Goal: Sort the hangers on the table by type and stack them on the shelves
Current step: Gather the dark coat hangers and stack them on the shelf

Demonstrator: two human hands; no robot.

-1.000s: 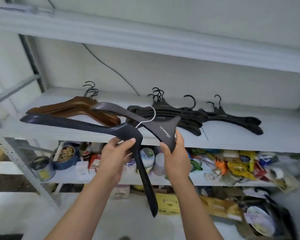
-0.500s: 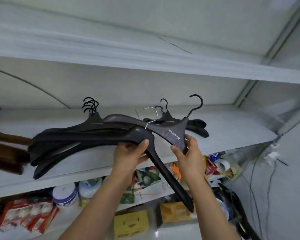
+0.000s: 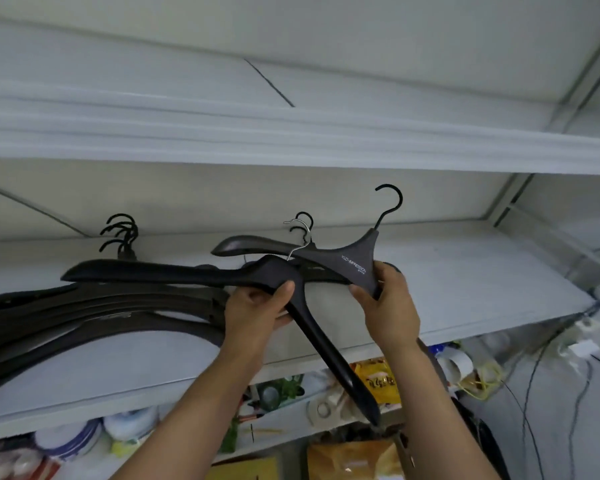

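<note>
Aloft, left hand (image 3: 253,313) grips matte black silver-hooked hanger (image 3: 174,273); right hand (image 3: 388,306) grips lettered black-hooked hanger (image 3: 347,261).

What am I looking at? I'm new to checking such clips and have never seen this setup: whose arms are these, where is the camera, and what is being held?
There is no machine here: a person works with bare hands. The camera sits on their head, looking forward and down, so both arms reach in from the bottom edge. The left hand grips a dark silver-hooked hanger near its neck. The right hand grips a black-hooked hanger with white lettering on it. Both are held up in front of a white shelf, where a stack of black hangers already lies at the left. The shelf below holds clutter, such as a yellow packet.
</note>
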